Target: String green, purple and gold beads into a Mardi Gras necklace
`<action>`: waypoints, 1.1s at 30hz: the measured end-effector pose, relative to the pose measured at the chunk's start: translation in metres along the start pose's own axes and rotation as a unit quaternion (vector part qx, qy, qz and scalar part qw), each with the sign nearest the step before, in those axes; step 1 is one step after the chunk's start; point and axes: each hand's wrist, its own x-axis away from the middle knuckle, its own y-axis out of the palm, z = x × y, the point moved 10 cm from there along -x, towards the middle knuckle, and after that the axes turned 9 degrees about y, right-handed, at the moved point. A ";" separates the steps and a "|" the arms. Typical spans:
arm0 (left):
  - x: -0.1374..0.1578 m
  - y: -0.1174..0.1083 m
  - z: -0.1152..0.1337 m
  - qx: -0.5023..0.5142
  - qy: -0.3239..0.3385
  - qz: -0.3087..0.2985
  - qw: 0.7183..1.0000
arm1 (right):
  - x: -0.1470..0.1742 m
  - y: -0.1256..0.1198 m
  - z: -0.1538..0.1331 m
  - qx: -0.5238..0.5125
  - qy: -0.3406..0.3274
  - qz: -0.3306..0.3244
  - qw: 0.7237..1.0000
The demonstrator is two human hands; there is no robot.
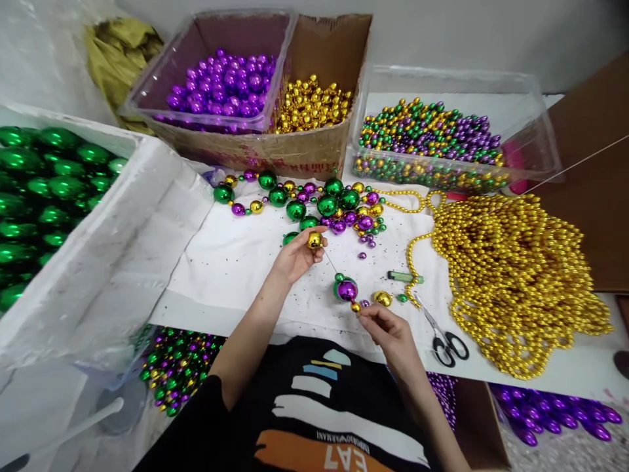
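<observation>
My left hand (299, 254) pinches a shiny gold bead (315, 240) between thumb and fingers. From it a thin string (329, 261) slants down to a green bead and a large purple bead (347, 289). My right hand (389, 331) is closed at the small gold bead (355, 307) below the purple one; its fingertips pinch the strand there. Just past those fingers lie another gold bead (382, 299) and a small green bead (402, 297). Behind my left hand, strung green, purple and gold beads (328, 205) rest on the white cloth (221, 275).
Scissors (442, 337) and a green cutter-like tool (405, 276) lie right of my hands, beside heaped gold bead strands (515, 275). Behind stand a purple-bead bin (142, 108), a cardboard box (304, 152) and a mixed-bead bin (533, 88). Large green beads (54, 190) fill a left container.
</observation>
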 end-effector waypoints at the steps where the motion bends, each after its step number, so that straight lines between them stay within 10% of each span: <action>1: 0.001 0.001 0.001 -0.010 0.002 -0.007 1.000 | 0.000 0.000 -0.001 0.003 -0.002 -0.002 1.000; 33: 0.034 0.049 0.008 -0.109 0.011 -0.115 0.987 | -0.019 -0.014 -0.014 0.126 -0.154 0.031 0.980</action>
